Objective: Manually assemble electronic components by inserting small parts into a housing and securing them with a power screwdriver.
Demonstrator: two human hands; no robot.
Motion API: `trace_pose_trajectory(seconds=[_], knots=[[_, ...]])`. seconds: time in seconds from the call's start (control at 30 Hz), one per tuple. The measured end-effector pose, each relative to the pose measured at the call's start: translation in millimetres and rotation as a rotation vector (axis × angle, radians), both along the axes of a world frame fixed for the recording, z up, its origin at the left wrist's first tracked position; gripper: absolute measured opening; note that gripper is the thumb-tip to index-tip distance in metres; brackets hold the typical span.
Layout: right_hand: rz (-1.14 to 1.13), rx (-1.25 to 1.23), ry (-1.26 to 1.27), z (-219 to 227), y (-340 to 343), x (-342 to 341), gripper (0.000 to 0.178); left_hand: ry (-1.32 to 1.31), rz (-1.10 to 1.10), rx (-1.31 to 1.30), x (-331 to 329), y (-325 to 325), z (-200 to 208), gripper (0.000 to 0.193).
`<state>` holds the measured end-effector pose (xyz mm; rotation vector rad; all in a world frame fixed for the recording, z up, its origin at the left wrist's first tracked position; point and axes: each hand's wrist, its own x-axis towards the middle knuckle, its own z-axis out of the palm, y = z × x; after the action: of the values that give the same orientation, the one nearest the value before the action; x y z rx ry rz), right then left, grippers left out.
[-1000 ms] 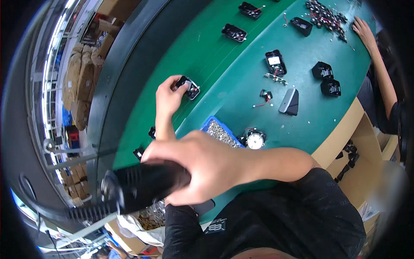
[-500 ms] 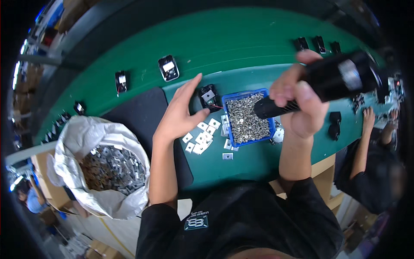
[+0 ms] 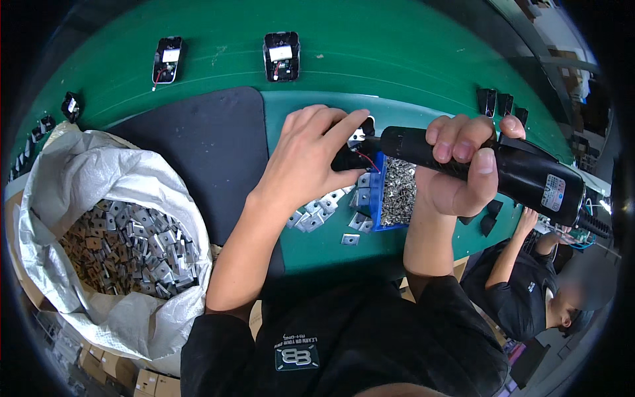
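Note:
My left hand [image 3: 307,155] is closed around a small black housing [image 3: 345,159], which it mostly covers. A square metal plate [image 3: 356,137] and a red wire show at the housing. In my right hand [image 3: 466,162] is a black electric screwdriver [image 3: 529,182], held almost level, its nose pointing left at the plate. Whether the tip touches a screw there cannot be made out. Just below lies a blue bin [image 3: 378,208] full of small screws [image 3: 399,192], partly behind my right forearm. Loose square metal plates [image 3: 317,213] lie beside my left wrist.
A white woven sack [image 3: 165,175] of metal plates stands at the left, near a dark mat [image 3: 218,152]. Open black housings [image 3: 282,56] sit along the green surface [image 3: 370,46] at the back. At the right a co-worker [image 3: 522,278] works at the same bench.
My right hand has brought the screwdriver from above the screw bin to the housing. My left hand, formerly spread beside the housing, has closed around it. The whole view has shifted.

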<state>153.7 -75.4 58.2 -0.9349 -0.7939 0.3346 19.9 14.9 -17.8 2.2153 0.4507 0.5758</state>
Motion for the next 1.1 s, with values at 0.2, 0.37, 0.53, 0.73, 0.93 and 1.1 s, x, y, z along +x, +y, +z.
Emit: trace_pose_trajectory(seconds=[0.2, 0.37, 0.53, 0.73, 0.93, 1.1], knots=[[0.037, -0.013, 0.028, -4, 2, 2, 0.047, -0.008, 0.012, -0.015, 1, 2, 0, 0.074], [0.058, -0.028, 0.022, -7, 2, 2, 0.048, -0.003, 0.008, -0.017, 1, 2, -1, 0.072], [0.074, -0.034, 0.025, -8, 3, 0, 0.043, -0.026, 0.019, -0.020, 1, 2, -3, 0.071], [0.203, 0.004, 0.025, -9, 3, 0, 0.037, -0.029, 0.025, -0.029, 1, 2, -3, 0.071], [0.242, 0.074, -0.079, -18, 2, -1, 0.040, -0.032, 0.019, -0.028, 1, 1, -3, 0.071], [0.240, 0.190, -0.097, 1, -27, 11, 0.050, -0.002, 0.024, -0.001, 1, -2, 1, 0.074]])
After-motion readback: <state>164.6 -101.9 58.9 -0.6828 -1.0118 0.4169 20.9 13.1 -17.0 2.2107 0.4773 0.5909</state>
